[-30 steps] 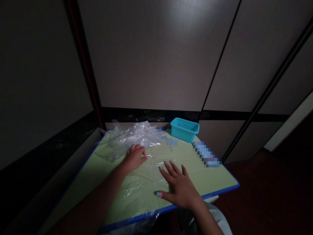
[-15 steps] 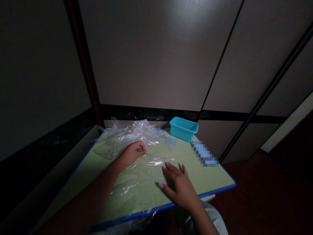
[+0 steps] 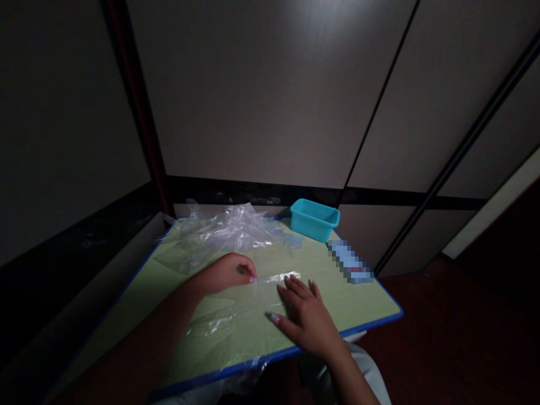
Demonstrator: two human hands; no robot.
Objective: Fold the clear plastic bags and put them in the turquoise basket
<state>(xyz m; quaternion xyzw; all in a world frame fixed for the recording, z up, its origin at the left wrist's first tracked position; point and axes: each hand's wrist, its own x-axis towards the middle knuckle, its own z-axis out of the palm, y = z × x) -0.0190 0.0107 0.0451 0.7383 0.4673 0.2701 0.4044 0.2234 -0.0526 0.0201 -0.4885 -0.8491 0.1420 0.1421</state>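
Note:
A clear plastic bag (image 3: 236,320) lies flat on the pale green table (image 3: 358,298), its lower end hanging over the blue front edge. My left hand (image 3: 234,270) pinches the bag's upper edge between thumb and fingertips. To its right, my right hand (image 3: 306,315) rests with spread fingers over the bag's right side, the fingertips by its shiny upper edge. Behind my left hand a heap of crumpled clear plastic bags (image 3: 236,228) covers the table's back left.
A turquoise plastic basket (image 3: 314,220) stands at the back right corner. In front of it lies a light blue flat item (image 3: 350,261), blurred by pixelation. Dark-trimmed panels (image 3: 261,112) rise directly behind the table.
My left hand has moved down toward me, bringing the bag's upper edge lower. My right hand stays nearly in place, its fingertips now closer to that edge. The view has shifted slightly.

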